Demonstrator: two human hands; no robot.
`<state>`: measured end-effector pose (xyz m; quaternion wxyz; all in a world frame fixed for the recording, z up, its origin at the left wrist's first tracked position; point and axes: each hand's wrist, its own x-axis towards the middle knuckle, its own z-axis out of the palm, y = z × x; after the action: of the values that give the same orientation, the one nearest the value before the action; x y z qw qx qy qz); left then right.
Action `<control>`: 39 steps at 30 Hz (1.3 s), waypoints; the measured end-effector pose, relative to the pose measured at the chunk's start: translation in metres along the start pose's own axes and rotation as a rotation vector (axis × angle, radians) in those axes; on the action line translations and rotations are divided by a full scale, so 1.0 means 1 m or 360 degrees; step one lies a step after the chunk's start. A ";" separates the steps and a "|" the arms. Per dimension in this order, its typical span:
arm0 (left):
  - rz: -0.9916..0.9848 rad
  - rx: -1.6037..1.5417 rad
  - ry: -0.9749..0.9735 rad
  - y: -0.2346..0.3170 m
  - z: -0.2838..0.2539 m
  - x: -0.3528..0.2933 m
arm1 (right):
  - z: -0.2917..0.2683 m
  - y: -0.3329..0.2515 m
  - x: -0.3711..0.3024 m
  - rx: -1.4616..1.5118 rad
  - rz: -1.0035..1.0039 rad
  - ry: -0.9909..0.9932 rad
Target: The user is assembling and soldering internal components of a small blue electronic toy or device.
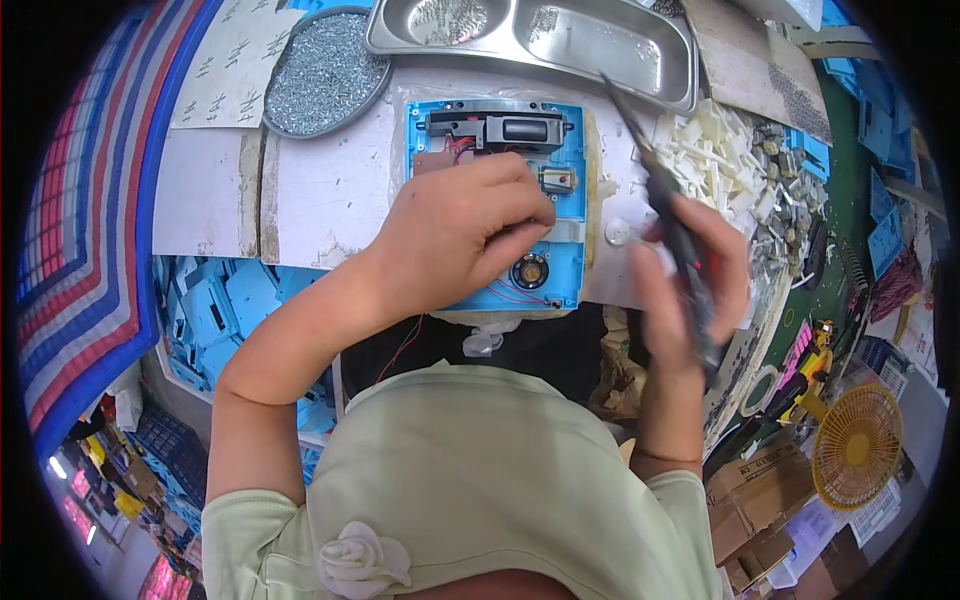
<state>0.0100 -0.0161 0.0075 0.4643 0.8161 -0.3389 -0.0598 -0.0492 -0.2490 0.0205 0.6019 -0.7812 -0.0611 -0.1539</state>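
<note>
Closest is the pale green shirt [480, 440]. Beyond it, the right hand [712, 275] has its grip wrapped around a dark pointed tool [680, 245], blurred. The left hand [460, 220] curls its fingers inward over the blue casing [572, 285]; I can't tell whether that grip pinches anything. The casing sits open on the tabletop [320, 190], and looks light, stiff and a bit slick: best held by its side walls, clear of the delicate-looking wires [512, 293]. Farther off stands the metal tray [590, 50].
</note>
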 end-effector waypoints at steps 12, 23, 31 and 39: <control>0.0193 0.0280 -0.0206 -0.001 -0.008 -0.002 | -0.044 0.003 -0.006 0.0241 -0.0009 -0.0505; 0.0230 0.0306 -0.0136 0.000 -0.005 -0.003 | -0.035 0.004 0.000 0.0127 -0.0029 -0.0571; 0.0247 0.0314 -0.0110 -0.002 -0.003 -0.003 | -0.033 0.003 0.003 0.0093 -0.0013 -0.0618; 0.0247 0.0316 -0.0099 -0.002 -0.003 -0.003 | -0.032 -0.006 0.005 0.0076 0.0092 -0.0605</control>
<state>0.0094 -0.0114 0.0069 0.3738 0.8271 -0.4195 -0.0151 -0.0520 -0.2785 0.0351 0.6020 -0.7832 -0.1548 0.0154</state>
